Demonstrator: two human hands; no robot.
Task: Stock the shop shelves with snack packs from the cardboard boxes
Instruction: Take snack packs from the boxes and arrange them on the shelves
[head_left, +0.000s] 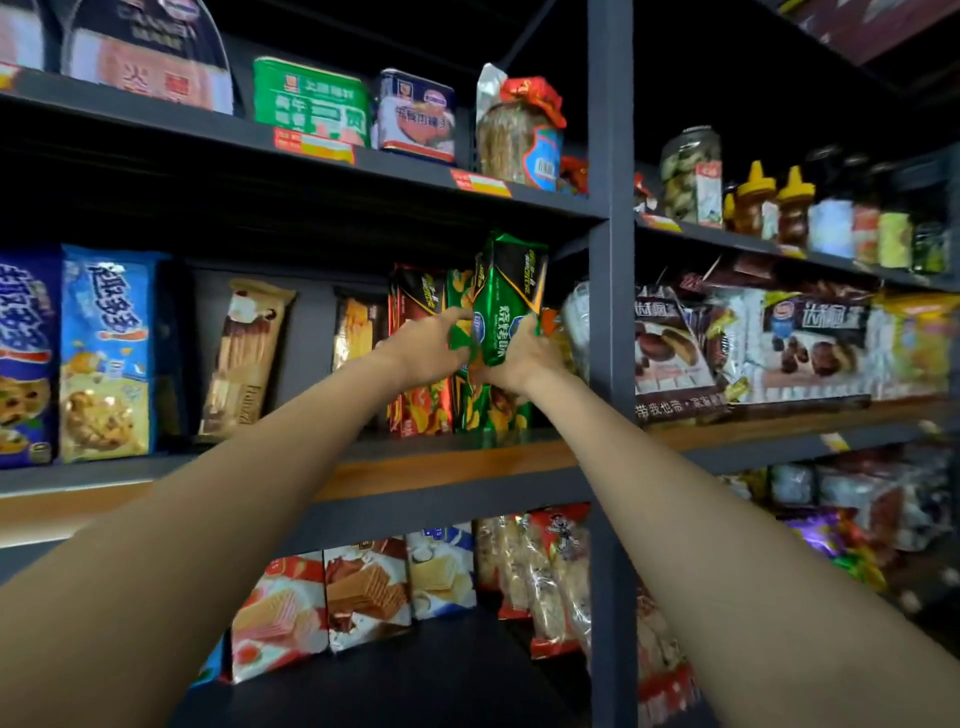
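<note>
Both my arms reach up to the middle shelf (467, 462). My right hand (522, 358) grips the lower end of a green snack pack (511, 296), held upright and tilted a little, above the shelf board. My left hand (434, 343) closes on the left side of the same green pack and touches the green packs (483, 405) standing behind it. Red packs of the same kind (418, 364) stand just to the left. No cardboard box is in view.
A dark steel upright (613, 364) stands right of my hands. Blue cookie bags (104, 353) and a brown wafer pack (244, 358) fill the left. Tins (413, 117) and jars (691, 174) sit above, wafer boxes (363, 592) below, chocolate pie boxes (753, 348) to the right.
</note>
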